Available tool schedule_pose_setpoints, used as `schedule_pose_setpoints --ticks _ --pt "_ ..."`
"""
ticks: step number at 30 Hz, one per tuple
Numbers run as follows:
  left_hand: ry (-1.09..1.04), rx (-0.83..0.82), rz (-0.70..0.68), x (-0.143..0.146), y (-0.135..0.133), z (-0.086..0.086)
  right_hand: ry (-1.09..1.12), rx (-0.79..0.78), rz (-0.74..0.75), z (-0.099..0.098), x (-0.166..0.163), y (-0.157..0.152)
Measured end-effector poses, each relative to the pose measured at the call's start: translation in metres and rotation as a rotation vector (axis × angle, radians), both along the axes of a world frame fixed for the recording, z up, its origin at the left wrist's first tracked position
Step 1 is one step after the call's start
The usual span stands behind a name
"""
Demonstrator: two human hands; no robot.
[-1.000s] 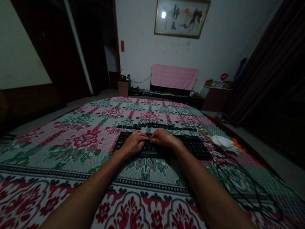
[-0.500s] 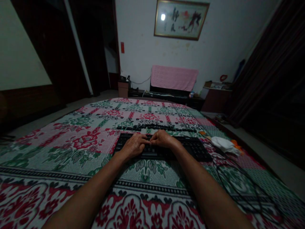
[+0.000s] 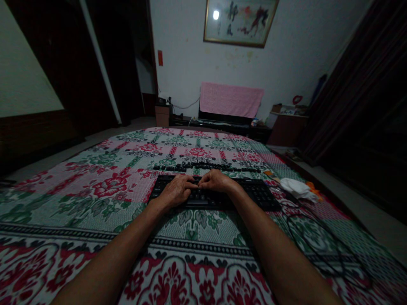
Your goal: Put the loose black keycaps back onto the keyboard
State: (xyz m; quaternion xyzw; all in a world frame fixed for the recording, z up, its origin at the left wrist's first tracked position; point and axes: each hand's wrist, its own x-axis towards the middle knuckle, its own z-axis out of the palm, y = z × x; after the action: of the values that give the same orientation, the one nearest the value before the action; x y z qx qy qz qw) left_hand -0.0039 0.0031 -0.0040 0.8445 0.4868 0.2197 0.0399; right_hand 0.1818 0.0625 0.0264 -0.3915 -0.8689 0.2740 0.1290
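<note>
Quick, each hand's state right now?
Left hand: at the keyboard, index finger stretched out; grip can't be told.
Right hand: over the keyboard, fingers bent; can't tell if it holds anything.

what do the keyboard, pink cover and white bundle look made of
Keyboard: likely plastic, black, dull, judging by its flat, rigid-looking body. Pink cover: probably towelling, matt, from its soft drape and faint texture. White bundle: crumpled, dull; cloth, paper or plastic, too unclear to tell.

The view has tipped down since 0.5 s ago, cropping the framed picture (image 3: 240, 22) above.
</note>
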Motion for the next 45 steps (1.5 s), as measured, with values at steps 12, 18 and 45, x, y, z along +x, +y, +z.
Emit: schedule_pose_setpoints --ticks 12,18,45 --pt "-0.022 0.014 0.010 0.002 -0.001 -0.001 -0.060 0.076 0.043 0.003 -0.005 -0.004" --pt "-0.073 0.002 -0.027 0.000 0.000 0.005 0.016 0.002 0.072 0.002 0.002 -0.002" --pt "-0.036 0.012 -0.005 0.003 -0.004 0.003 -0.108 0.087 -0.011 0.005 -0.009 -0.009"
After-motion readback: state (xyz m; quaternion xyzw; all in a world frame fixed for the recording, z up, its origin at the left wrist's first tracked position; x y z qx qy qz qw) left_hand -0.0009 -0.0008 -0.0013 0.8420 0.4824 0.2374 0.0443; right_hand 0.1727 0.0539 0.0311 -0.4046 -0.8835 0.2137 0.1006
